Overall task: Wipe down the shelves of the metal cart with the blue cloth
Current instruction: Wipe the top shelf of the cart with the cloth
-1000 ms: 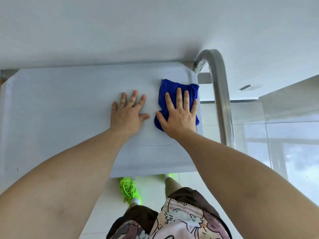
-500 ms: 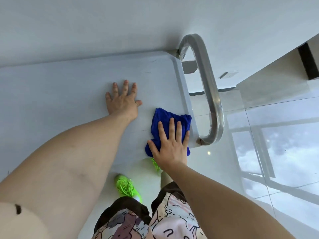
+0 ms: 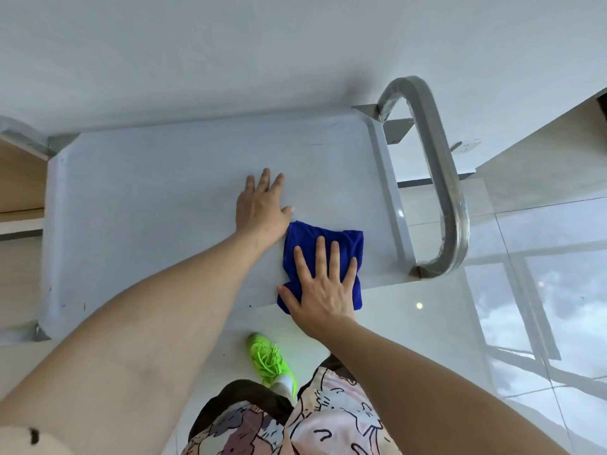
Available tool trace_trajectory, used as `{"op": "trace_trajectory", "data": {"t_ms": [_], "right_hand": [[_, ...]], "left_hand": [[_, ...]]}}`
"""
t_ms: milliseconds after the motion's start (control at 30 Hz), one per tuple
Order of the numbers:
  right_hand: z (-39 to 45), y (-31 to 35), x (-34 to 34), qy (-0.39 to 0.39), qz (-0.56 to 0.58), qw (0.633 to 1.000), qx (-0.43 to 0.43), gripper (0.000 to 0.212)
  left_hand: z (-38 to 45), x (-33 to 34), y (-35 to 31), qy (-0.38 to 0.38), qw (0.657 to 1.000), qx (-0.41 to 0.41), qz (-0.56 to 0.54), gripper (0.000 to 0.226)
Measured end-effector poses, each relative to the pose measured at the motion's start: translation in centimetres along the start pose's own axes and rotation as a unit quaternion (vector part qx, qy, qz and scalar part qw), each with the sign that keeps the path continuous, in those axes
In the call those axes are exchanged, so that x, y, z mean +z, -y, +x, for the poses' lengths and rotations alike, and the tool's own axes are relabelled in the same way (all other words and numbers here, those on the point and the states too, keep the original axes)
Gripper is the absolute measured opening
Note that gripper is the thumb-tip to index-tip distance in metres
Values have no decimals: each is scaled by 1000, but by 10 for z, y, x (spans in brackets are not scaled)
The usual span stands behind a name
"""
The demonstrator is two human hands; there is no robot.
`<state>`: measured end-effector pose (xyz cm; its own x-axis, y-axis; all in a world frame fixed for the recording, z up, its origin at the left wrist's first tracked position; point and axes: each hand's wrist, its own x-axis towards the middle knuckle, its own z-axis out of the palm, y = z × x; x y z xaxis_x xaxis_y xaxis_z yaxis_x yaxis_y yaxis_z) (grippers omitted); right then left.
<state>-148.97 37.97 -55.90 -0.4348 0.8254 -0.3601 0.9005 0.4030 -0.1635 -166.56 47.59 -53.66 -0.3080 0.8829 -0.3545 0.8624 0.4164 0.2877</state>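
Right hand lies flat and wide, fingers spread, palm pressed down on the blue cloth at the near edge of the cart's top shelf. That cloth is folded into a rough square under it: its far edge shows beyond the fingertips, its right side runs past the little finger, and its lower corners hang slightly over the shelf's near rim on both sides of the wrist. Nothing is gripped; the palm only presses the fabric to the metal.

Just left of that hand and a little farther in, the left hand rests open and flat on bare shelf, fingers close together and pointing away, thumb out toward the cloth. Its wrist nearly touches the cloth's upper left corner.

Below both arms, nearest to the person, I see patterned shorts with cartoon cats and a bright green shoe on the glossy white floor, which lies under the shelf's near edge.

To the right of the cloth the shelf ends in a raised lip, and past it stands the cart's looped metal handle, well clear of the fingers. Beyond the left hand the pale shelf surface stretches to the far edge, which meets a plain white wall. Far to the left, a wooden unit sits beside the cart's corner.
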Motion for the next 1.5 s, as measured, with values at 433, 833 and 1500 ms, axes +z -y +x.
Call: {"op": "trace_trajectory", "data": {"t_ms": [433, 833, 1500], "right_hand": [[29, 43, -1, 14, -14, 1000, -20, 76], [94, 45, -11, -18, -21, 999, -17, 71], [248, 71, -57, -52, -17, 997, -45, 72]], "left_hand": [[-19, -31, 96, 35, 996, -64, 48, 68], [32, -40, 91, 110, 989, -96, 31, 116], [31, -35, 98, 76, 992, -81, 63, 116]]}}
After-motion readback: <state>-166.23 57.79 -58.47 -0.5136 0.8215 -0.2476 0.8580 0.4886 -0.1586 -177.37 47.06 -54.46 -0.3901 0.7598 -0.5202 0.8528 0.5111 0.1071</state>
